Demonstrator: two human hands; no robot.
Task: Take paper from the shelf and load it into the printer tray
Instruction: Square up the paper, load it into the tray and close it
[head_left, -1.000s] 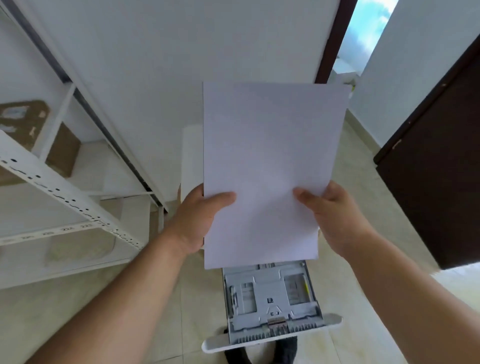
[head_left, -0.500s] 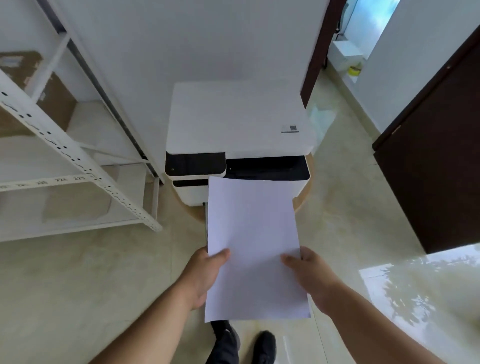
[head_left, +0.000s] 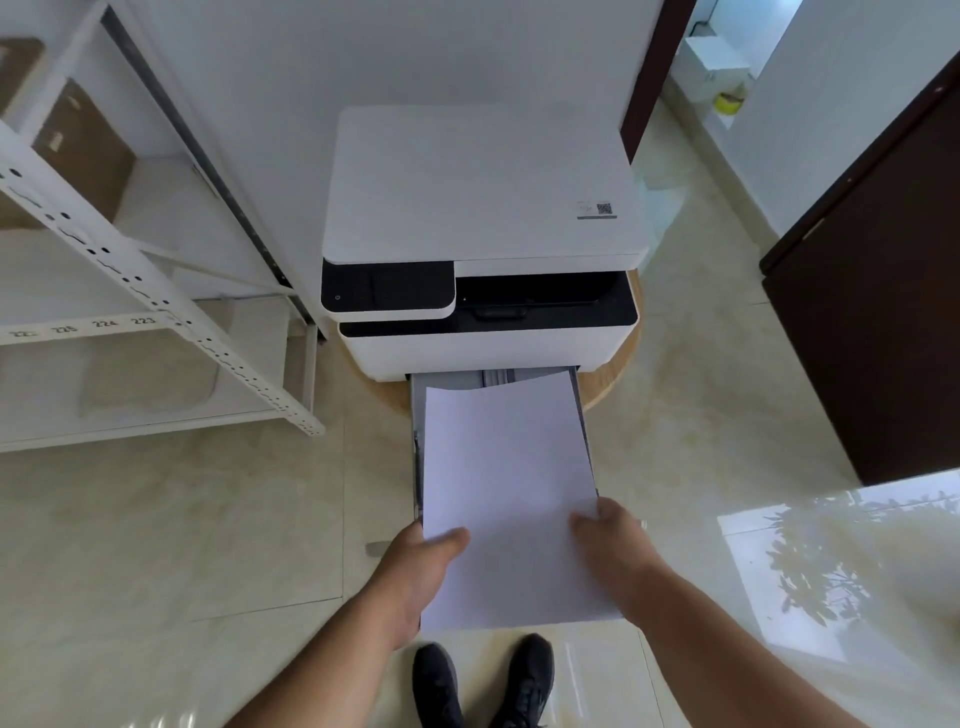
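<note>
A stack of white paper (head_left: 506, 483) lies lengthwise over the pulled-out grey printer tray (head_left: 417, 447), covering most of it. My left hand (head_left: 415, 566) grips the paper's near left edge with the thumb on top. My right hand (head_left: 610, 545) holds the near right edge the same way. The white printer (head_left: 483, 208) with a black control panel stands on a round wooden base on the floor, and the tray sticks out of its front toward me. The paper's far edge lies close to the printer's front.
A white metal shelf (head_left: 156, 312) stands at the left with a cardboard box (head_left: 78, 140) on it. A dark wooden door (head_left: 872, 312) is at the right. My black shoes (head_left: 483, 680) are on the tiled floor just behind the paper.
The paper has come down from chest height to lie over the tray. My view has tilted down and nearer to the printer. Both hands keep their grip.
</note>
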